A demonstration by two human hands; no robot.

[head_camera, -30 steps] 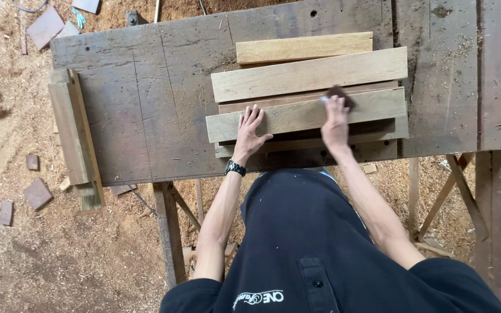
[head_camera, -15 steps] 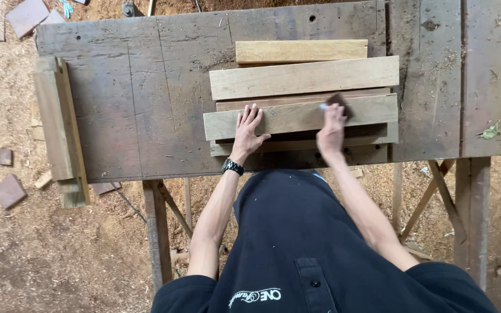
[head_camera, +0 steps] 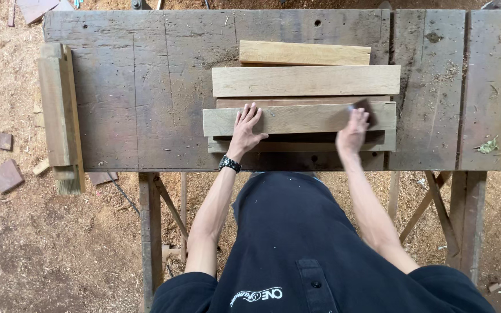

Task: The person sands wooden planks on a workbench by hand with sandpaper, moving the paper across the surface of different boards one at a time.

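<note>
Several pale wooden planks lie stacked on a weathered wooden workbench (head_camera: 146,87). My left hand (head_camera: 244,128) rests flat with fingers spread on the near plank (head_camera: 297,119), toward its left end; a black watch sits on that wrist. My right hand (head_camera: 352,133) grips a small dark sanding pad (head_camera: 365,109) pressed against the same plank near its right end; the hand is blurred by motion. A wider plank (head_camera: 305,80) and a shorter yellowish plank (head_camera: 304,53) lie just beyond.
Two long boards (head_camera: 59,110) lie stacked along the bench's left end. Sawdust covers the ground, with small reddish wood blocks (head_camera: 7,174) at the left. Bench legs and cross braces (head_camera: 152,226) stand below. A dry leaf (head_camera: 487,146) lies on the right side.
My right hand with the pad has slid along the near plank toward its right end. The left hand stays planted. The camera view has shifted slightly.
</note>
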